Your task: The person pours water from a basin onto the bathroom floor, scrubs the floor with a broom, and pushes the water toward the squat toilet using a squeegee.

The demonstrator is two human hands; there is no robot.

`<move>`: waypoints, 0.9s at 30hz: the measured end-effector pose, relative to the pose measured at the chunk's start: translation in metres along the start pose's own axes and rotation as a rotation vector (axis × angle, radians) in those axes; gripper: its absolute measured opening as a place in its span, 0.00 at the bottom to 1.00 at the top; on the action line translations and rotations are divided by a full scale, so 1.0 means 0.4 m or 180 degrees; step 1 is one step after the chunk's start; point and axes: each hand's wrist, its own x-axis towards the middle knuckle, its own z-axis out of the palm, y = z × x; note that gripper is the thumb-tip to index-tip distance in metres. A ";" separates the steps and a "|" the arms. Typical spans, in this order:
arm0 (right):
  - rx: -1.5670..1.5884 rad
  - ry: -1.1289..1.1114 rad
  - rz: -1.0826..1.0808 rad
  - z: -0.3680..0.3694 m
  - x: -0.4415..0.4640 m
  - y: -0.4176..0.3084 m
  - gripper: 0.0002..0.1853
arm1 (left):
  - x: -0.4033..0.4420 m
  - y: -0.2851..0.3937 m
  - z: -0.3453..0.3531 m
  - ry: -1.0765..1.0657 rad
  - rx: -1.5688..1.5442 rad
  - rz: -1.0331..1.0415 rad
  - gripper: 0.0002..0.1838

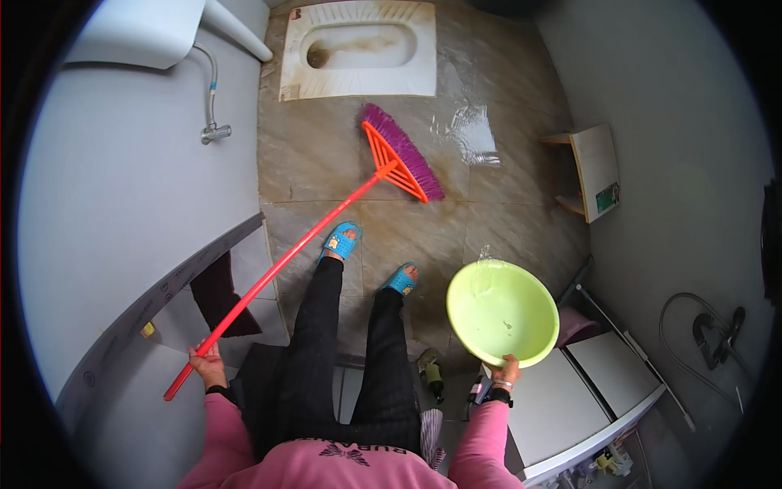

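My left hand [210,367] is closed around the red handle of a broom [403,155], near the handle's end. The broom slants away from me, and its purple bristles in an orange frame rest on the tiled floor. With my right hand [505,372] I grip the near rim of a light green plastic basin [489,314]. The basin is tilted, and clear water [485,259] shows at its far edge. A little water seems to lie inside it. More wet shine [474,134] shows on the floor beyond the broom head.
A stained white squat toilet [358,81] is set in the floor ahead. On the right are a small wooden stool [596,173], a white-topped cabinet [550,407] and a shower hose [672,314]. A valve with a hose [213,130] sits on the left wall. A bottle [434,379] stands near my feet.
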 end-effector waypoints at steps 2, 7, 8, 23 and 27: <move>-0.0141 0.0470 0.0176 -0.006 0.045 -0.071 0.28 | 0.020 0.005 0.002 -0.0014 0.0050 0.0027 0.18; -0.1976 0.0283 -0.0574 0.106 0.144 -0.160 0.20 | -0.002 -0.014 -0.013 0.0039 0.0115 0.0143 0.18; -0.2241 0.0325 -0.0870 0.142 0.203 -0.144 0.19 | -0.005 -0.019 -0.018 0.0057 0.0203 0.0206 0.18; -0.4731 0.0801 -0.1204 0.257 0.058 -0.242 0.29 | -0.120 0.078 0.120 -0.0337 0.0403 0.0687 0.15; -0.4744 0.0566 -0.1494 0.080 0.019 -0.208 0.16 | -0.285 0.162 0.227 -0.1144 0.0625 0.0741 0.13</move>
